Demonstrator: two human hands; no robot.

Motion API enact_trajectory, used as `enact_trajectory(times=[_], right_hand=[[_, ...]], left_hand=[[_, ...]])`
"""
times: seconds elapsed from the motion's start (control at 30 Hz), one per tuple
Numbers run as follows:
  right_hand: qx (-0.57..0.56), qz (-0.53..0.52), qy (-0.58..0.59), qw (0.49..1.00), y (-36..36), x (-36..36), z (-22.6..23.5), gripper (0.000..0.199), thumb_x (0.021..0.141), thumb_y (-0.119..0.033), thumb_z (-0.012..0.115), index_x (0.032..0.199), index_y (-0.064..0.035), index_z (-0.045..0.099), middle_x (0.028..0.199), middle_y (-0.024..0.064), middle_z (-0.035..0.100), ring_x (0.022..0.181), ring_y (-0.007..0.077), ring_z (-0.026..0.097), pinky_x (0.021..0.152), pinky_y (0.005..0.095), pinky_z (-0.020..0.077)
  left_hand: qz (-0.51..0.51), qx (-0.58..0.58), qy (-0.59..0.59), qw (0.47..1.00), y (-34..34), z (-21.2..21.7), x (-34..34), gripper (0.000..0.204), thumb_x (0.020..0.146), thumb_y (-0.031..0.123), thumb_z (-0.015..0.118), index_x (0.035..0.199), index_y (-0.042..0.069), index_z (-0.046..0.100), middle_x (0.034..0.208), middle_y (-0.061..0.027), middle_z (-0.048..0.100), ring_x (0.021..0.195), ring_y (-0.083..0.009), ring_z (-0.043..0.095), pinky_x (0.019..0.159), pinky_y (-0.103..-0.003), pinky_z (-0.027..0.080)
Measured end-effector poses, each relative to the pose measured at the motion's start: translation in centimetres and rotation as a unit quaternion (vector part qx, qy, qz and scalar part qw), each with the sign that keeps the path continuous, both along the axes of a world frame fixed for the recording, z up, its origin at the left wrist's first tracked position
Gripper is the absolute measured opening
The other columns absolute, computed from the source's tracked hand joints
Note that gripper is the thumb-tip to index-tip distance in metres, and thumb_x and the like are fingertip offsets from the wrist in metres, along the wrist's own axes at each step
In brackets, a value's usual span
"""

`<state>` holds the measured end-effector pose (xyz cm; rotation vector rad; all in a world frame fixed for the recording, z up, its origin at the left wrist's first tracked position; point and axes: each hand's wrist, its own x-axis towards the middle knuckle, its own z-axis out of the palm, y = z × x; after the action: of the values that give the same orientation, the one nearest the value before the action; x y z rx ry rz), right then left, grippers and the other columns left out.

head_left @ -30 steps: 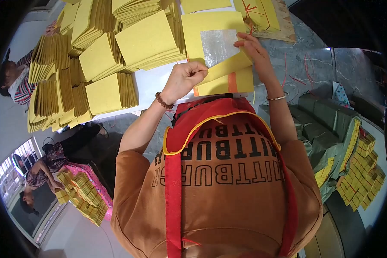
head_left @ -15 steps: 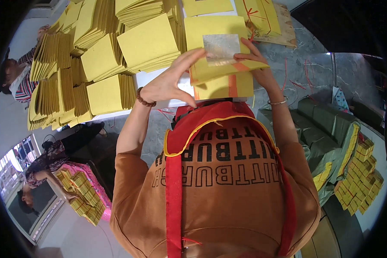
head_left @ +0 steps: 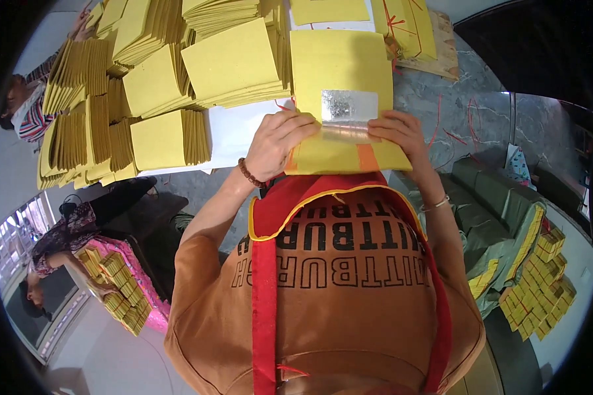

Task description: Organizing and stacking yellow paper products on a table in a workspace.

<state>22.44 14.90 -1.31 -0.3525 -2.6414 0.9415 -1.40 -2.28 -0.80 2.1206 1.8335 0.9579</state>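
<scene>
A sheet of yellow paper [head_left: 339, 62] lies in front of me at the table's near edge. A silver foil square [head_left: 349, 105] sits on it, and orange bands show on the part nearest me. My left hand [head_left: 277, 141] has its fingers curled together on the paper's left side, beside the foil. At the right side, my right hand [head_left: 402, 137] grips the sheet, fingertips at the foil's lower corner. Between the hands the paper bends across the foil. My thumbs are mostly hidden.
Stacks of folded yellow paper [head_left: 234, 62] fill the white table [head_left: 234, 131] to the left. A tied yellow bundle [head_left: 408, 29] lies at the far right. Two people work at the left, one by a pile of yellow bundles [head_left: 122, 289]. More bundles [head_left: 540, 289] are piled right, beside a green sofa [head_left: 484, 204].
The sheet's raised near part has come down toward me and lies flatter. Both hands have moved nearer, and my left hand has gone from spread to closed on the paper.
</scene>
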Motion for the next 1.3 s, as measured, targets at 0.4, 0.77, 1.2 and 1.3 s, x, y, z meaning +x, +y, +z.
enact_trajectory(times=[0.4,0.77,1.2,1.3], right_hand=[[-0.384,-0.272,0.064,0.880,-1.4,-3.1,-0.7,0.024,0.085,-0.010,0.061,0.107,-0.0035,0.057,0.095,0.0103,0.064,0.088,0.0143,0.058,0.076,0.0289,0.0459],[-0.413,-0.316,0.076,0.851,-0.7,-4.7,-0.2,0.052,0.082,-0.004,0.061,0.127,-0.0065,0.036,0.093,0.0115,0.067,0.084,0.0112,0.061,0.073,0.0256,0.0475],[-0.393,-0.349,0.083,0.846,-0.8,-4.9,-1.1,0.047,0.081,-0.005,0.062,0.122,-0.0052,0.039,0.094,0.0148,0.068,0.086,0.0166,0.063,0.076,0.0297,0.0477],[-0.369,-0.349,0.071,0.859,-0.8,-4.9,-0.8,0.045,0.081,-0.006,0.062,0.121,-0.0047,0.041,0.094,0.0152,0.068,0.086,0.0176,0.064,0.074,0.0288,0.0480]], left_hand=[[0.240,-0.218,-0.372,0.870,3.1,-1.3,0.7,0.023,0.087,0.021,0.059,0.087,-0.002,0.059,0.057,-0.0122,0.057,0.051,-0.0238,0.054,0.049,-0.035,0.041],[0.286,-0.209,-0.307,0.883,4.4,-3.7,0.0,0.029,0.087,0.027,0.059,0.082,-0.001,0.056,0.053,-0.0120,0.052,0.046,-0.0251,0.051,0.048,-0.037,0.039],[0.129,0.032,0.034,0.991,5.6,1.8,1.3,0.047,0.081,0.025,0.065,0.123,0.009,0.050,0.126,-0.0133,0.047,0.118,-0.0332,0.040,0.096,-0.048,0.031],[0.081,-0.049,0.115,0.989,6.9,0.8,2.9,0.049,0.087,0.031,0.055,0.131,0.013,0.044,0.136,-0.0140,0.040,0.126,-0.0338,0.034,0.101,-0.048,0.028]])
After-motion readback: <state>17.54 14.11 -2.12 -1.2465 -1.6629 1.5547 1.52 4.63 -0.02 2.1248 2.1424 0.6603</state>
